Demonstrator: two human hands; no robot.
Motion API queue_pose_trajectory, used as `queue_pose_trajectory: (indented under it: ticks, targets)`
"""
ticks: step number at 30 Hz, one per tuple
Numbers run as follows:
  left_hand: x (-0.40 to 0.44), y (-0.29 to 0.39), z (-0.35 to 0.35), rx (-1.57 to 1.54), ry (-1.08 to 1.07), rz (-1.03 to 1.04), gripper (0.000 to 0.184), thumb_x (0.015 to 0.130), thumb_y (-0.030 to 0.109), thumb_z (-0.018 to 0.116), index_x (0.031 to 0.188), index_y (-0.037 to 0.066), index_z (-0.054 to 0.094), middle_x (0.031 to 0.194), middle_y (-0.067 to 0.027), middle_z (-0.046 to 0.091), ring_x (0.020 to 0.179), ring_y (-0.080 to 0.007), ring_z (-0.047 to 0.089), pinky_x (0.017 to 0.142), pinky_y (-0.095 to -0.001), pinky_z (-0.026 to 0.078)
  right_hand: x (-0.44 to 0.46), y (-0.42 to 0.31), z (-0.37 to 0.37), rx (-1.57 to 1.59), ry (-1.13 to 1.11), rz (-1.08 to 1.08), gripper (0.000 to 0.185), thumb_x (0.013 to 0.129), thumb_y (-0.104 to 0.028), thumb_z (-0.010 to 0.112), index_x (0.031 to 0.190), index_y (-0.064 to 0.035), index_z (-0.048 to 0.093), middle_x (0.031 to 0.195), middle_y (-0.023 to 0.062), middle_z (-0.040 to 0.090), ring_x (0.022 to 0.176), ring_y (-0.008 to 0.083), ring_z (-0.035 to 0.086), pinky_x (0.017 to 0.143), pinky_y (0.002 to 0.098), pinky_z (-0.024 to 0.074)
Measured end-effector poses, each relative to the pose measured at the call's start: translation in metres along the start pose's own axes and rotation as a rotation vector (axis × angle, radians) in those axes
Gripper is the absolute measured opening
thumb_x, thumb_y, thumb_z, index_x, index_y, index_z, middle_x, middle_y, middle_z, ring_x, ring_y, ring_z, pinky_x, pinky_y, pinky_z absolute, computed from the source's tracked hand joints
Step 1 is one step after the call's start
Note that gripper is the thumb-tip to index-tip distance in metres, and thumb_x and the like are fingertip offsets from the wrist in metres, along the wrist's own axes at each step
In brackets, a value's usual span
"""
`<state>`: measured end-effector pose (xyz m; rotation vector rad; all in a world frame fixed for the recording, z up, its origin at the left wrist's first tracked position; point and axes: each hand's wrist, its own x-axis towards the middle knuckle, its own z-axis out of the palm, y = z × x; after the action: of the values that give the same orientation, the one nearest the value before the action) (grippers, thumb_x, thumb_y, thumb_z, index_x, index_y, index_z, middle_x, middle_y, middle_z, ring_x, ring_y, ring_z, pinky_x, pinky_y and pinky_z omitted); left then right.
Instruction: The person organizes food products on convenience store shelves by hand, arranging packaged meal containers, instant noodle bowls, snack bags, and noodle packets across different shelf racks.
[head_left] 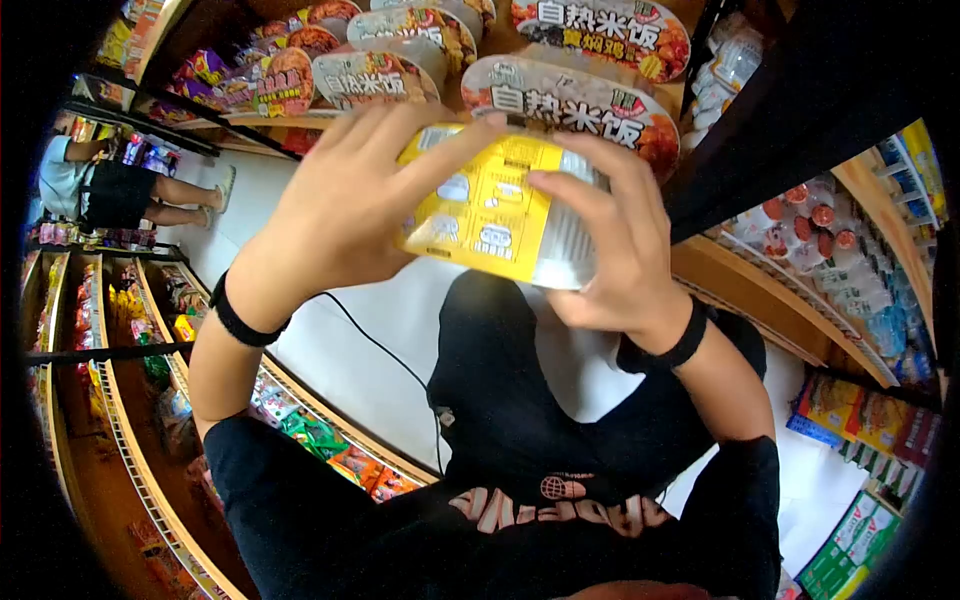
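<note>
A food package (490,215) with a yellow printed label and a ribbed, whitish plastic part is raised in front of the shelf, tilted. Small cartoon drawings and a barcode show on the label. My left hand (360,195) grips its left end, with fingers stretched over the top edge. The other end is held by my right hand (625,240), its thumb below and fingers over the upper face. Just beyond the package, self-heating rice packs (570,100) with Chinese lettering stand on the shelf. The package's underside is hidden.
More rice packs (385,80) and purple snack bags (205,75) line the shelf. Curved shelves of snacks (130,310) run along the left, bottled drinks (860,265) along the right. Another person (110,185) stands at far left. A black cable (385,350) crosses the floor.
</note>
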<state>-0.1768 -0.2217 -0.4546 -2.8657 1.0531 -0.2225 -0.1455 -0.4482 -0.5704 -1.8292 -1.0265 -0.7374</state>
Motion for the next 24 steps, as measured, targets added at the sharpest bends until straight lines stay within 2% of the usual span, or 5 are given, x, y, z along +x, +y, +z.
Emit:
queue_pose_trajectory:
  ticks: [6,9,12,17,24]
  targets:
    - [0.005,-0.020,0.015,0.198,0.474,-0.023,0.090,0.047,0.003,0.075,0.133,0.022,0.058,0.120,-0.0109,0.058,0.103,-0.0331,0.059,0.085,-0.0387,0.052,0.012,-0.003,-0.005,-0.074,0.294,-0.095,0.062,0.058,-0.007,0.073,0.118,-0.0176,0.059,0.134,0.0177,0.049,0.118,0.0395,0.052,0.097,0.0490,0.0412]
    - [0.032,-0.049,0.016,0.122,0.742,0.022,0.070,0.067,0.009,0.074,0.134,0.011,0.056,0.129,-0.0190,0.055,0.112,-0.0387,0.055,0.098,-0.0406,0.045,0.002,-0.014,0.010,-0.006,0.316,-0.119,0.060,0.061,-0.005,0.070,0.119,-0.0206,0.059,0.134,0.0179,0.048,0.119,0.0406,0.050,0.099,0.0496,0.0402]
    - [0.074,-0.076,0.009,0.225,0.757,0.051,0.082,0.070,0.025,0.078,0.143,0.008,0.044,0.134,-0.0244,0.048,0.120,-0.0394,0.051,0.099,-0.0444,0.045,-0.002,-0.010,0.019,0.017,0.115,-0.084,0.061,0.065,-0.001,0.066,0.122,-0.0207,0.058,0.137,0.0218,0.043,0.122,0.0427,0.045,0.100,0.0514,0.0386]
    - [0.153,-0.093,0.015,-0.005,0.349,0.190,0.071,0.068,0.011,0.070,0.137,0.013,0.049,0.106,-0.0192,0.056,0.097,-0.0375,0.055,0.081,-0.0437,0.048,0.008,0.004,0.027,0.012,0.083,-0.079,0.066,0.069,0.002,0.063,0.132,-0.0102,0.047,0.136,0.0246,0.041,0.121,0.0431,0.045,0.101,0.0515,0.0370]
    - [0.247,-0.123,0.111,-0.152,0.074,0.441,0.056,0.077,0.013,0.062,0.131,0.010,0.053,0.116,-0.0224,0.057,0.109,-0.0404,0.055,0.089,-0.0443,0.047,0.011,0.018,0.034,-0.042,0.046,-0.010,0.063,0.072,0.001,0.063,0.132,-0.0063,0.046,0.136,0.0247,0.040,0.120,0.0431,0.043,0.101,0.0511,0.0363]
